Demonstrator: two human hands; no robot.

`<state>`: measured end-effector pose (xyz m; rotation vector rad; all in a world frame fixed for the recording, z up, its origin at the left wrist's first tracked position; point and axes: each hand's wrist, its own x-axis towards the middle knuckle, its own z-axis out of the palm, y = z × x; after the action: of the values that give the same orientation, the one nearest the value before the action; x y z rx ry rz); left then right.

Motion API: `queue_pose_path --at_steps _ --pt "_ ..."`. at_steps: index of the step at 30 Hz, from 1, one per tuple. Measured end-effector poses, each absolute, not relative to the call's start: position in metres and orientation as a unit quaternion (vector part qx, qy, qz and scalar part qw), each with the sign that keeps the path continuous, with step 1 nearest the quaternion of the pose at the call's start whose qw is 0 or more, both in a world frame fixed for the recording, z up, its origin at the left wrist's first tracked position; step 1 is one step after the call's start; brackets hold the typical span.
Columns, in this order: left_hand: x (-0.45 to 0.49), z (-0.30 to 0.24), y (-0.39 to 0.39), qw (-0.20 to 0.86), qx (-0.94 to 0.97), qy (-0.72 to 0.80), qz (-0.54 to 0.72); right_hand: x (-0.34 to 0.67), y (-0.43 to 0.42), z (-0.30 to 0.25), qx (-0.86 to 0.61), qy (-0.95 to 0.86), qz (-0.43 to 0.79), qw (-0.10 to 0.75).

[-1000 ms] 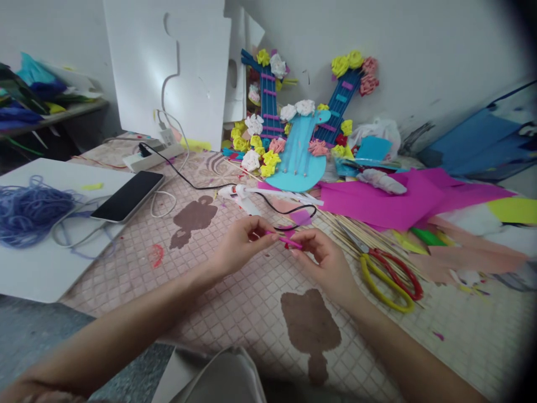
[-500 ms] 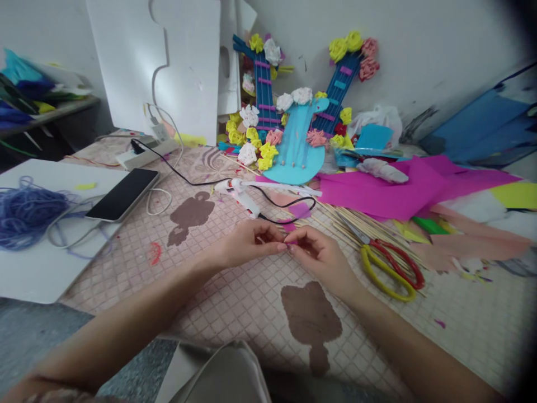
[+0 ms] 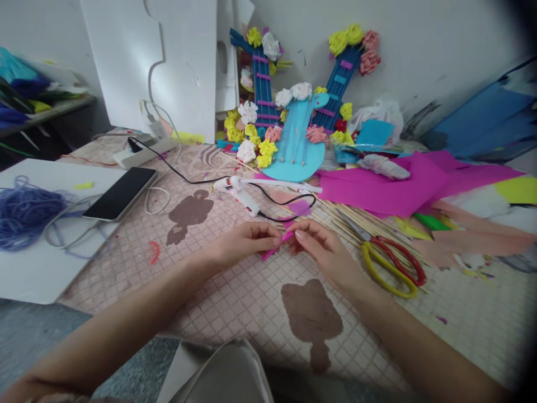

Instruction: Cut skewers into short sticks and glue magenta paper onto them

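Observation:
A narrow strip of bright pink paper [image 3: 286,237] runs between my two hands above the middle of the table. My left hand [image 3: 251,239] pinches it between thumb and fingers, and a loose end hangs out below that thumb. Closed on the strip's upper end are the fingertips of my right hand [image 3: 321,249]. Just beyond my hands lies a white glue gun [image 3: 241,196] with a black cord. Scissors [image 3: 388,260] with one red and one yellow handle lie to the right of my right hand, on thin wooden sticks [image 3: 335,221].
Blue guitar-shaped crafts [image 3: 296,143] with paper flowers lean on the wall. Magenta paper [image 3: 381,187] spreads at the right. On the left, a phone [image 3: 121,194] and purple yarn [image 3: 29,215] rest on a white board [image 3: 42,280]. Behind is a power strip [image 3: 142,151].
The pink paper, mostly hidden between my fingertips before, now shows as a strip with one end hanging below my left thumb. My hands have moved slightly apart.

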<state>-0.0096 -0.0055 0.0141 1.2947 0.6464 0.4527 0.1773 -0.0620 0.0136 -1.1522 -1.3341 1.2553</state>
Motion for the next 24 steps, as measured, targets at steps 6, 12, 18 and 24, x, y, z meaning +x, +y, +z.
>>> queue_pose_path --at_steps 6,12,18,24 --pt "-0.0063 0.0095 -0.0069 0.735 0.587 0.285 0.186 0.1758 -0.061 0.0111 -0.48 -0.543 0.517 0.455" --pt "-0.0041 0.0139 -0.0088 0.731 0.601 0.277 0.168 0.1769 -0.0605 0.0063 -0.481 -0.537 0.526 0.45" --pt "-0.003 0.0099 -0.008 0.728 0.597 0.282 0.187 0.1761 -0.0622 0.0096 -0.467 -0.528 0.529 0.472" --pt "-0.0046 0.0154 -0.0093 0.702 0.612 0.287 0.225 0.1835 -0.0604 0.0111 -0.474 -0.546 0.489 0.488"
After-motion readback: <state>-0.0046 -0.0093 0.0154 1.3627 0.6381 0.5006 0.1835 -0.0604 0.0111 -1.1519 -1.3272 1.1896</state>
